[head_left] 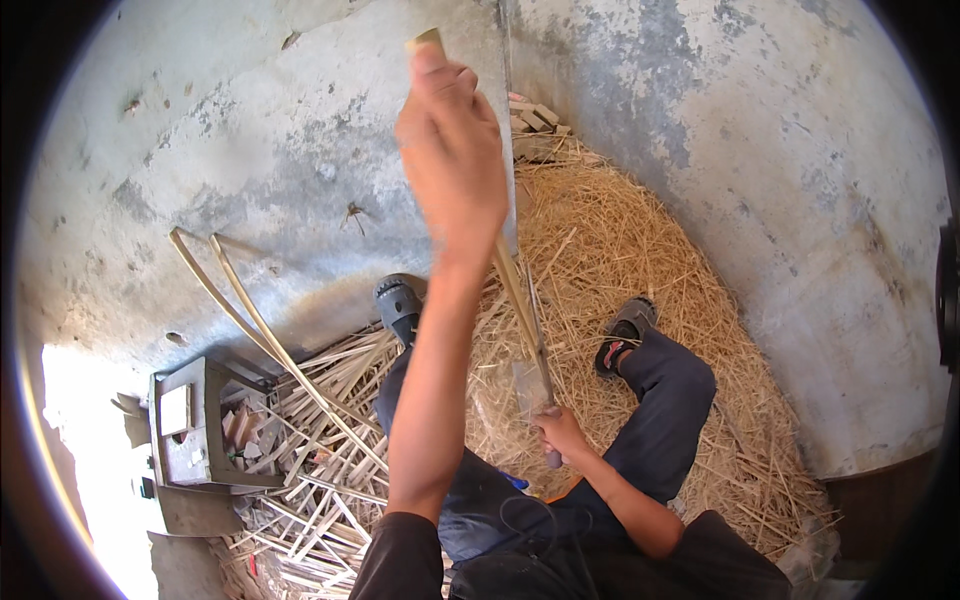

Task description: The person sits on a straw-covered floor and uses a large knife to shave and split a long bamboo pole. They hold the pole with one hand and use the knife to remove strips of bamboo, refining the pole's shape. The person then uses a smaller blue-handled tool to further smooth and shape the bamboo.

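Observation:
High in front of me, my left hand (455, 150) is closed round a long split bamboo strip (512, 290), with the thumb against its top end. The strip slants down behind my wrist toward the space between my legs. Lower down, my right hand (562, 435) grips the handle of a long, narrow-bladed knife (554, 459). Its blade points up and away, meeting or crossing the lower part of the strip; whether it cuts in I cannot tell. Beside the blade is a flat greyish piece (527, 388) whose kind is unclear.
Straw-like shavings (690, 400) cover the floor between my feet and rightward. Bamboo strips (330, 500) pile at the left, where two long bent strips (250, 300) lean on the stained wall (270, 150). A small wooden stool-like frame (205, 470) stands far left; bricks (535, 118) sit in the corner.

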A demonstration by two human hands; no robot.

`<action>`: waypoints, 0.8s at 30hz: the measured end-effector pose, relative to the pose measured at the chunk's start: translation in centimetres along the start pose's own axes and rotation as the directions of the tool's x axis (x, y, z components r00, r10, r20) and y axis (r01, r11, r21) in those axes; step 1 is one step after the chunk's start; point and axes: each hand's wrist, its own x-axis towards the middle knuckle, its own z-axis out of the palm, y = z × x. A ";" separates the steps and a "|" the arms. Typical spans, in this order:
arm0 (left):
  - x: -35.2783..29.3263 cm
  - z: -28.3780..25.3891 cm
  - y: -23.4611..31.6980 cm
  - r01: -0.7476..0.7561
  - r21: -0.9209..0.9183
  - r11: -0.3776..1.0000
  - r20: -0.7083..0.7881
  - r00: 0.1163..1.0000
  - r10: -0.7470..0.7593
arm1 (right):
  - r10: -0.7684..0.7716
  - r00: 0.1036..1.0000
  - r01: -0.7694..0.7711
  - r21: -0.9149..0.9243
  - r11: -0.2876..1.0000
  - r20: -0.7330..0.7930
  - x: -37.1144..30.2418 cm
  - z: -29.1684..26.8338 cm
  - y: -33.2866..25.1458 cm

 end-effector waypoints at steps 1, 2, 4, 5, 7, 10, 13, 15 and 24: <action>0.0 -0.4 0.1 -0.026 0.021 0.999 0.030 0.999 0.025 | -0.017 0.999 0.015 -0.054 0.998 -0.034 0.3 -0.4 0.4; 0.0 -0.9 0.2 -0.052 0.041 0.998 0.060 0.997 0.050 | -0.036 0.997 0.028 -0.108 0.994 -0.068 0.8 -0.7 0.8; -0.3 -2.1 0.7 0.000 0.048 0.999 0.086 0.996 -0.004 | 0.002 1.000 -0.002 -0.039 0.999 0.006 0.4 -0.1 0.1; -0.4 -2.5 1.2 0.072 0.028 0.997 0.088 0.993 -0.074 | 0.019 0.999 -0.019 -0.006 1.000 0.044 0.1 0.2 -0.2; -0.4 -3.1 1.9 0.145 -0.038 0.989 0.137 0.981 -0.138 | 0.050 0.985 -0.068 0.107 0.992 0.164 0.0 -0.3 -0.5; -0.8 -3.5 2.2 0.113 -0.122 0.986 0.166 0.982 -0.092 | 0.087 0.953 -0.153 0.211 0.965 0.291 0.0 -1.4 -0.8; -1.6 -3.3 1.7 0.070 -0.120 0.990 0.150 0.987 -0.052 | 0.079 0.978 -0.106 0.132 0.986 0.193 -0.4 -1.0 -0.8; -2.0 -4.2 1.1 0.148 -0.069 0.987 0.257 0.958 -0.126 | 0.046 0.996 -0.046 0.000 0.999 0.080 -0.6 -0.5 -0.8; -2.2 -3.1 0.0 0.188 -0.184 0.965 0.298 0.946 -0.127 | -0.298 0.953 0.302 -0.119 0.946 0.056 -3.0 4.3 -6.6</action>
